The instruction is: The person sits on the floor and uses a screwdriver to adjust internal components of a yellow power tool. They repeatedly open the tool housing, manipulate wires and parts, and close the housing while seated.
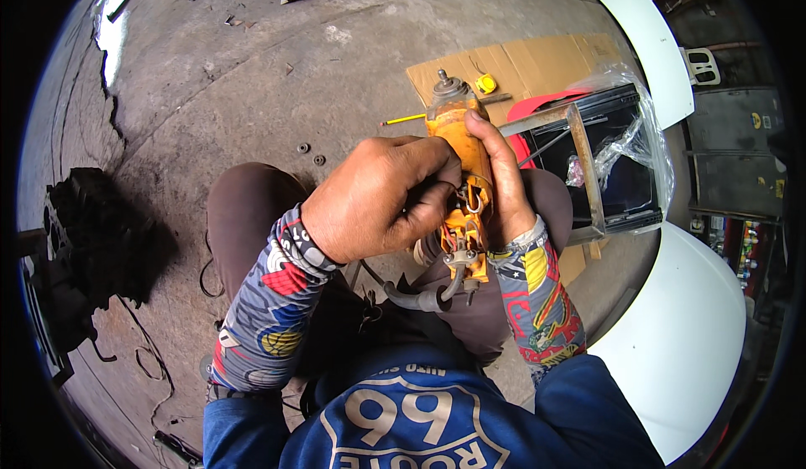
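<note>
An orange angle grinder (463,137) stands lengthwise between my hands over my lap, its metal head and spindle pointing away from me. Its rear housing is open, and wires and inner parts (460,235) show there. My right hand (506,185) is wrapped along the right side of the body, thumb near the head. At the opened section, the fingers of my left hand (382,190) are pinched together; whatever is between them is hidden. A grey power cord (405,299) leaves the near end of the grinder and curves left.
Two small metal rings (311,154) lie on the concrete floor. Farther off are a yellow pencil (403,120), a yellow tape measure (485,83) and flattened cardboard (537,64). A metal frame (586,167) stands right of my knee, near white panels (684,335). A dark engine block (96,238) sits left.
</note>
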`<control>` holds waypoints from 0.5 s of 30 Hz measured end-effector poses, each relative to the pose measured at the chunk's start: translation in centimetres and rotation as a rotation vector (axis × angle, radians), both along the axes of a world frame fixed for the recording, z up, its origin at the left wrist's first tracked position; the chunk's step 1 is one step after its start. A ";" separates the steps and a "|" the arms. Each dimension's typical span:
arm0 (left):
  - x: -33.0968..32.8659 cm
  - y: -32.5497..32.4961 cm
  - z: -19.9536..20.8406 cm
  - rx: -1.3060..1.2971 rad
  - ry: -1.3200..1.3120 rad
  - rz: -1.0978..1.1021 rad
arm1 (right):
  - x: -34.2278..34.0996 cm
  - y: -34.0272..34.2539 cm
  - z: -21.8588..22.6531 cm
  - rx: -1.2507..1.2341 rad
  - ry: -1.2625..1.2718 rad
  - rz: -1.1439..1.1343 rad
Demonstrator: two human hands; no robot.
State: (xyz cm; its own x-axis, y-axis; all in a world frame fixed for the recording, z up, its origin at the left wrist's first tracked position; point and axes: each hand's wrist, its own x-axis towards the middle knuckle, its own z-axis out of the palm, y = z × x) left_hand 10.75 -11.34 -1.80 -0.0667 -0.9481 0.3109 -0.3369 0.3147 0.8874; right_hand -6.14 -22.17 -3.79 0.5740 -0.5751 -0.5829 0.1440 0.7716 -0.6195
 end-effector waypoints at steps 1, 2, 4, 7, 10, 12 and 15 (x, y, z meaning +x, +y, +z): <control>0.0 0.0 0.0 0.013 0.012 -0.001 | 0.0 0.0 0.0 -0.004 -0.013 0.006; 0.0 0.0 0.1 0.018 0.029 -0.001 | 0.0 0.0 0.1 0.003 -0.008 0.006; 0.0 0.0 0.1 0.008 0.066 -0.005 | 0.0 -0.1 0.2 0.010 -0.002 0.017; 0.3 -0.2 0.1 0.015 0.119 -0.046 | 0.0 -0.1 0.5 0.082 -0.104 0.038; 0.6 -0.4 0.1 -0.016 0.157 -0.074 | -0.1 -0.1 0.7 0.089 -0.145 0.091; 0.6 -0.4 0.1 -0.001 0.164 -0.069 | -0.3 -0.2 0.8 0.099 -0.213 0.186; 0.4 -0.3 0.0 0.026 0.177 -0.032 | -0.6 0.1 0.7 0.053 -0.204 0.180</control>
